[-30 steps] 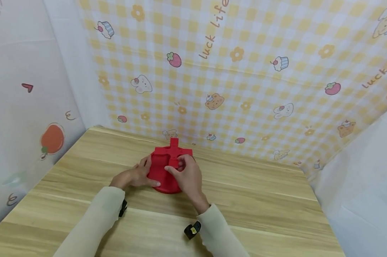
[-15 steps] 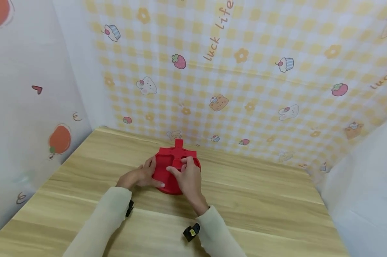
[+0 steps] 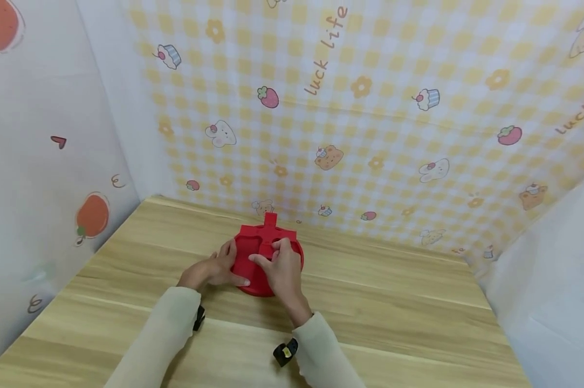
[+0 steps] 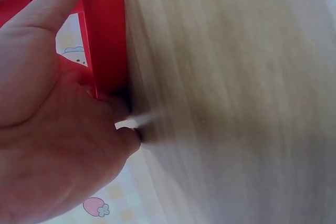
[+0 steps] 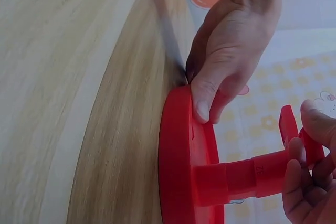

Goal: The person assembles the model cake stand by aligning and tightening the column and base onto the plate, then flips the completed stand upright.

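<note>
A red round base [image 3: 256,285] with a raised rim lies on the table. From its middle rises a red cylindrical post [image 5: 241,177], marked with a number that reads 32. On top of the post sits a red cross-shaped piece [image 3: 270,233] with stubby arms. My left hand [image 3: 220,269] grips the base at its left side, thumb over the rim and fingers around the outer edge. With thumb and fingers, my right hand [image 3: 287,272] pinches the near arm of the cross. In the right wrist view, curled fingers [image 5: 295,182] partly cover that arm.
The wood-grain table [image 3: 393,312] meets a yellow checked cloth backdrop [image 3: 369,129] close behind the base. White sheets hang at the left and right sides. A black wrist device [image 3: 286,351] hangs by the right sleeve.
The head view has shifted, so the scene sits slightly further right. Both hands keep the same hold, and the base stays on the table.
</note>
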Available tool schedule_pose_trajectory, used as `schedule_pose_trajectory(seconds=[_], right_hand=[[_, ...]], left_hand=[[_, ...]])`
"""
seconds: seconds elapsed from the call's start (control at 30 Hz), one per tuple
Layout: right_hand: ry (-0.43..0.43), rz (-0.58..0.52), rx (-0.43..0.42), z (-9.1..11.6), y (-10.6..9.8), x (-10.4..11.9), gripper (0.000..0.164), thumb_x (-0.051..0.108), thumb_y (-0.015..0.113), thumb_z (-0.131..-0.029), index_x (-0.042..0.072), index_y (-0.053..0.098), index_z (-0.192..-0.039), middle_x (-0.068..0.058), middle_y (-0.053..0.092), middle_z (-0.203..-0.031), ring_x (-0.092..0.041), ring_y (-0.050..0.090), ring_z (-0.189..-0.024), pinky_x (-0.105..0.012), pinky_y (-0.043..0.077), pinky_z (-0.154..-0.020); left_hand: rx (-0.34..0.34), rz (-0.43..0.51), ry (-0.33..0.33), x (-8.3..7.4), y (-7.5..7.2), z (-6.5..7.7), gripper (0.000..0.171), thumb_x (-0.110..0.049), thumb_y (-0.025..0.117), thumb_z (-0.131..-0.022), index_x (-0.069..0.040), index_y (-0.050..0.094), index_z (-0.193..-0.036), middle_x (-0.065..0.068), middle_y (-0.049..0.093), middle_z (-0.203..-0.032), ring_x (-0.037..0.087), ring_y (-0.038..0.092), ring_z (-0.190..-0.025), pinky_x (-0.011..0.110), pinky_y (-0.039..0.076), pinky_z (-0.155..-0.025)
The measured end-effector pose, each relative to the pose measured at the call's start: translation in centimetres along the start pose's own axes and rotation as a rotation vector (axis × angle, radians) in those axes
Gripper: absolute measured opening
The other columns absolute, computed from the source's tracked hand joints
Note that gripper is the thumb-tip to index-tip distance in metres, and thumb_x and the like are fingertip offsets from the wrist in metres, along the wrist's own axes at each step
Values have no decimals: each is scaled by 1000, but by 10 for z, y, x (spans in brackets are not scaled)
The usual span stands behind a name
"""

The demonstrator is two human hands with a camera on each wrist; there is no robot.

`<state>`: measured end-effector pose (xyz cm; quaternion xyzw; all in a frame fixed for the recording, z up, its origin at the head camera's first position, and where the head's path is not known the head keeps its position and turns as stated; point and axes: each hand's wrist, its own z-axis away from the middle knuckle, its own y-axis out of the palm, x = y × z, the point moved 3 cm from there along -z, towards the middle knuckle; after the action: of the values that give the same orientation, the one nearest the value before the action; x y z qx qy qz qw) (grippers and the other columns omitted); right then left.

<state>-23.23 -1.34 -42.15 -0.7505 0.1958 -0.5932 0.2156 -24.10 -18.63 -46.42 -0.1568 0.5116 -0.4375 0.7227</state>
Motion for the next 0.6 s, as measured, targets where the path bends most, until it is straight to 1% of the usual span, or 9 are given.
schedule_pose_trajectory(seconds=[0.1,0.2,0.37,0.4,0.43,0.5,0.53,0.57,0.6], right_hand=[[-5,3,-3,0,-1,0,49,31,85,-78,4,56,-106,-1,51,-62,-8,43,-54,-17,41,-51],[-25,10,20,-2,-1,0,50,32,85,-78,5,56,-108,0,52,-65,-7,44,-56,-17,42,-52],[-96,40,105,-5,-10,-4,52,34,83,-79,8,56,-114,2,55,-70,-6,48,-60,-17,46,-55],[-109,48,128,-5,-14,-6,52,34,83,-80,8,57,-116,2,56,-70,-6,49,-60,-18,46,-55],[-116,56,151,-5,-18,-10,52,34,83,-80,9,57,-118,2,57,-70,-7,50,-60,-18,47,-55],[-130,82,193,-5,-27,-18,53,34,82,-81,9,58,-120,3,59,-71,-7,53,-61,-19,48,-55],[-132,95,210,-6,-31,-22,53,34,82,-81,8,58,-121,3,60,-73,-8,54,-63,-19,49,-56],[-129,106,224,-7,-35,-27,53,34,82,-82,8,59,-122,3,62,-75,-9,56,-65,-20,50,-57],[-127,112,235,-9,-40,-32,54,33,82,-82,7,59,-123,1,64,-78,-10,58,-67,-21,52,-59]], left_hand=[[7,8,-21,-1,0,-1,122,-42,76,-85,9,-13,-152,29,-7,-160,58,4,-143,66,11,-117],[9,3,-33,3,-2,-1,121,-43,74,-86,8,-13,-153,28,-7,-160,59,4,-142,66,12,-117],[19,-2,43,11,-6,-1,119,-46,70,-88,9,-12,-152,29,-8,-160,56,3,-144,65,5,-118],[30,8,67,12,-7,-1,117,-48,68,-90,9,-12,-153,29,-9,-160,56,2,-144,65,6,-118],[45,41,88,14,-8,-1,114,-48,66,-91,6,-12,-154,27,-8,-161,55,3,-145,65,8,-117],[65,130,131,17,-12,0,105,-47,62,-94,1,-8,-157,24,-1,-163,50,8,-145,65,15,-117],[60,170,152,18,-14,0,99,-45,60,-96,0,-4,-158,23,5,-163,48,13,-146,64,19,-117],[40,197,178,20,-18,0,91,-42,58,-99,0,3,-158,23,14,-162,46,20,-145,62,23,-116],[1,214,197,22,-22,0,81,-39,56,-100,0,13,-158,22,26,-159,42,29,-142,60,30,-113]])
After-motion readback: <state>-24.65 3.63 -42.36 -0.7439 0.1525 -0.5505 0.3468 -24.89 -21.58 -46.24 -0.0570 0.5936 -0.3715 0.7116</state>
